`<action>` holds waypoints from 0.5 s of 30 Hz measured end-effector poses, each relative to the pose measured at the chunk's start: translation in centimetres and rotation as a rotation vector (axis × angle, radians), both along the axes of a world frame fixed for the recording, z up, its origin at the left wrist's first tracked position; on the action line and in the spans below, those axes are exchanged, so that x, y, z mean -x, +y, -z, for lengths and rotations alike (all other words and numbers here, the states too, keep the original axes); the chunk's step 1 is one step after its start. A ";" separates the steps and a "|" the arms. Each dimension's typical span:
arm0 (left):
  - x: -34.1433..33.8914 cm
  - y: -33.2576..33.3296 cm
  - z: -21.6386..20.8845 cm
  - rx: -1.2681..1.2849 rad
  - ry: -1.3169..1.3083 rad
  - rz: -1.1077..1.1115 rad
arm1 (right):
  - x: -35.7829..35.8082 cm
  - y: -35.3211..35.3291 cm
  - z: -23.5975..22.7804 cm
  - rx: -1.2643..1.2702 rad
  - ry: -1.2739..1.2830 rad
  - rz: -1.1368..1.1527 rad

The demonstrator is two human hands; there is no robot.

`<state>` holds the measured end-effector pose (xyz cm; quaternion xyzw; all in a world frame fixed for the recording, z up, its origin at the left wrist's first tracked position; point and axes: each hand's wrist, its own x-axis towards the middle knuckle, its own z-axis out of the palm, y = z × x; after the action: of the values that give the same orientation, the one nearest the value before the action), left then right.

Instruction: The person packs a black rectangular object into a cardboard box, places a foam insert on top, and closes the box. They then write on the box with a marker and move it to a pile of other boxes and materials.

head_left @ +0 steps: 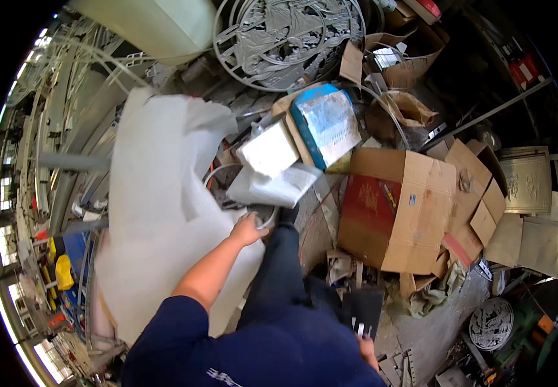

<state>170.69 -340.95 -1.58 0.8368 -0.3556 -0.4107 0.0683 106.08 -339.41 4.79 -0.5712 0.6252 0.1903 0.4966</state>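
My left hand (248,229) reaches forward with its fingers curled round a pale curved rim (268,220), beside my knee. Most of that rim lies hidden under a clear wrapped packet (272,186) and a white box-like block (268,151). Under my left forearm spreads a large white foam sheet (156,213). Low at my right side, my right hand (368,351) is partly covered by my body. Its fingers are closed near a small white strip (360,330) at the edge of a dark flat panel (364,306); what they hold is unclear.
A blue and white package (327,126) lies ahead, below a round ornamental metal panel (288,39). To the right are an opened cardboard carton (424,213) and embossed metal plates (525,184). Long metal profiles (66,142) crowd the left. A round cast disc (491,324) sits lower right.
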 end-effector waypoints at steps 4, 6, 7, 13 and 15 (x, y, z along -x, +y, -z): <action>-5.6 -5.3 12.8 -0.220 -0.042 -0.357 | -4.3 1.1 -4.3 -0.063 0.222 0.305; -7.5 -1.6 23.3 -0.103 0.109 -0.700 | -4.2 0.4 -6.5 -0.107 0.088 -0.120; -7.7 -1.8 26.2 -0.175 0.244 -0.850 | -4.3 0.3 -6.9 -0.168 0.058 -0.207; -9.0 -8.7 34.2 -0.128 0.461 -1.615 | -8.6 -1.3 -6.2 -0.423 0.398 -0.258; -10.4 -9.4 36.0 0.084 0.563 -1.881 | -7.6 -2.1 -5.0 -0.446 0.475 -0.381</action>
<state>181.09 -350.38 -37.54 0.6470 0.4709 -0.3603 0.4794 113.68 -341.54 9.81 -0.4951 0.5488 0.5377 0.4056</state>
